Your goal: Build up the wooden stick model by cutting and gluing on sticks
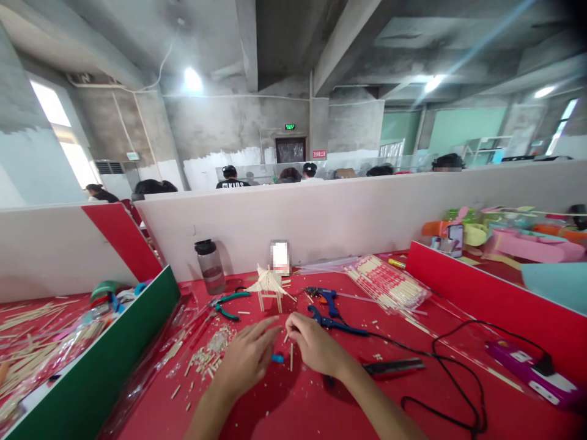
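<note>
My left hand (250,351) is low over the red table, fingers stretched forward and apart, holding nothing I can see. Close beside it, my right hand (316,345) has its fingers curled into a pinch, with a short wooden stick (287,337) showing at the fingertips. Just beyond both hands stands a small house-like model (269,284) of wooden sticks, with a sloped roof and thin legs. Between the hands, another thin stick (291,357) and a small blue piece (277,359) lie on the table.
Teal-handled pliers (229,298) and a pile of cut stick bits (213,351) are at left. Rightward are a blue glue gun (328,299), a blue-handled tool (339,324), bagged sticks (389,284), and a purple power strip (534,373) with cable. A bottle (210,267) stands behind.
</note>
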The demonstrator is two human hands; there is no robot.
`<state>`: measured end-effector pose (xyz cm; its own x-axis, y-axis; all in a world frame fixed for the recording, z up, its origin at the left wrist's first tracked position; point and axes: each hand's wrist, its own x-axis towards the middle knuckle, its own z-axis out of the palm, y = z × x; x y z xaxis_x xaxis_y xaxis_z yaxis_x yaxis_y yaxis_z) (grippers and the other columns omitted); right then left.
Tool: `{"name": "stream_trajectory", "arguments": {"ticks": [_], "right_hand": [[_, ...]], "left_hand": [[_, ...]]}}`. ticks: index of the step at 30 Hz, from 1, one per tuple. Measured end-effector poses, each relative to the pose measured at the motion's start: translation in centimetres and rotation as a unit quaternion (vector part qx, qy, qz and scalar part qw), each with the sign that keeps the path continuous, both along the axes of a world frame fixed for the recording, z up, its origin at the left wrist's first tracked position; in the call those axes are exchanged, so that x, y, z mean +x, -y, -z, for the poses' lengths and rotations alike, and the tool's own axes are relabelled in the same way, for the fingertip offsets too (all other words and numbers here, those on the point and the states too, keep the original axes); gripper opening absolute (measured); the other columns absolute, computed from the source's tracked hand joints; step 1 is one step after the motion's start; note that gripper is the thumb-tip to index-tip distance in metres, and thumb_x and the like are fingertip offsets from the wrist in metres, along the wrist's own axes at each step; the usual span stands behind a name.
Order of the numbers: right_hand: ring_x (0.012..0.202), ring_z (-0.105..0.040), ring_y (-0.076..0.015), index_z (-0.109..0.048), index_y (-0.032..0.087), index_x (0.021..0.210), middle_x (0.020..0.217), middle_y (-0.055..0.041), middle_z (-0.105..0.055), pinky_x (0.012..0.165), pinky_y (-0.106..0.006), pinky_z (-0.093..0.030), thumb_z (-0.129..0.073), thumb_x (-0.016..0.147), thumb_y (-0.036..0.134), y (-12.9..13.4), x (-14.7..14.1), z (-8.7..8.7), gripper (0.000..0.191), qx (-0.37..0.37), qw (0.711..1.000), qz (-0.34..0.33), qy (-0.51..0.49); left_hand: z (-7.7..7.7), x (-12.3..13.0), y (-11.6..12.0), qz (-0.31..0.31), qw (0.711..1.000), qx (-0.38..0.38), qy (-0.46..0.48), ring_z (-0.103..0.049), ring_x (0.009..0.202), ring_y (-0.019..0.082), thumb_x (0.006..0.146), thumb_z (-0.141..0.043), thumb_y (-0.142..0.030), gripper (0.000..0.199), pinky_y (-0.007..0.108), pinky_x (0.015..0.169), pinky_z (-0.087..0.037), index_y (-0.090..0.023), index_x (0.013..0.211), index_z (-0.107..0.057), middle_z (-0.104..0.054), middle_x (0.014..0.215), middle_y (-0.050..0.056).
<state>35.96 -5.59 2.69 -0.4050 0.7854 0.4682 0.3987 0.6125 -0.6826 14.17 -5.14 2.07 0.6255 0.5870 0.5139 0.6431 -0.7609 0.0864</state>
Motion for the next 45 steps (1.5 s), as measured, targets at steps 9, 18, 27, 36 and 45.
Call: {"name": "stream_trajectory", "arguments": {"ticks": [9, 18, 27, 36, 45], "right_hand": [[0.061, -0.053, -0.0132, -0.051, 0.022, 0.079, 0.067, 0.0043, -0.056, 0.062, -0.024, -0.039, -0.049, 0.091, 0.018, -0.3, 0.1, -0.3, 0.013, -0.094, 0.990, -0.008, -0.101], [0.068, -0.063, -0.0150, -0.064, 0.019, 0.083, 0.076, 0.0002, -0.068, 0.068, -0.025, -0.048, -0.063, 0.084, 0.022, -1.2, 0.0, 0.9, 0.004, -0.097, 0.983, 0.000, -0.156], [0.081, -0.069, -0.0195, -0.076, 0.020, 0.088, 0.088, -0.0049, -0.075, 0.075, -0.029, -0.050, -0.061, 0.084, 0.016, -1.4, 0.5, 0.6, 0.015, -0.037, 0.994, 0.020, -0.105], [0.083, -0.066, -0.0196, -0.075, 0.020, 0.087, 0.089, -0.0047, -0.073, 0.082, -0.031, -0.048, -0.060, 0.086, 0.013, -1.9, 0.7, 0.9, 0.016, -0.022, 0.996, 0.028, -0.079], [0.061, -0.061, -0.0172, -0.067, 0.019, 0.080, 0.068, -0.0005, -0.067, 0.064, -0.029, -0.049, -0.057, 0.089, 0.027, -2.7, 1.0, 1.8, 0.016, -0.076, 0.988, 0.043, -0.130]], "left_hand": [[1.6, 1.7, -3.6, -0.098, 0.851, -0.310, 0.413, -0.069, 0.075, 0.022, 0.080, -0.063, -0.055, 0.045, 0.031, 0.063, -0.055, -0.015, 0.101, -0.069, -0.074, 0.095, 0.011], [1.4, 4.9, -8.0, -0.130, 0.781, -0.362, 0.493, -0.059, 0.054, 0.014, 0.064, -0.070, -0.067, 0.059, 0.023, 0.047, -0.044, -0.011, 0.084, -0.072, -0.072, 0.076, 0.009], [1.5, 5.7, -8.6, -0.161, 0.755, -0.339, 0.537, -0.050, 0.050, 0.011, 0.053, -0.076, -0.070, 0.061, 0.022, 0.047, -0.037, -0.012, 0.070, -0.070, -0.064, 0.061, 0.002], [1.3, 7.0, -8.7, -0.145, 0.733, -0.356, 0.561, -0.044, 0.047, 0.008, 0.052, -0.078, -0.068, 0.058, 0.021, 0.045, -0.033, -0.013, 0.068, -0.069, -0.054, 0.052, -0.002], [1.5, 7.0, -6.9, -0.115, 0.750, -0.405, 0.510, -0.045, 0.046, 0.008, 0.062, -0.075, -0.053, 0.040, 0.019, 0.045, -0.032, -0.015, 0.065, -0.063, -0.055, 0.053, -0.002]]}}
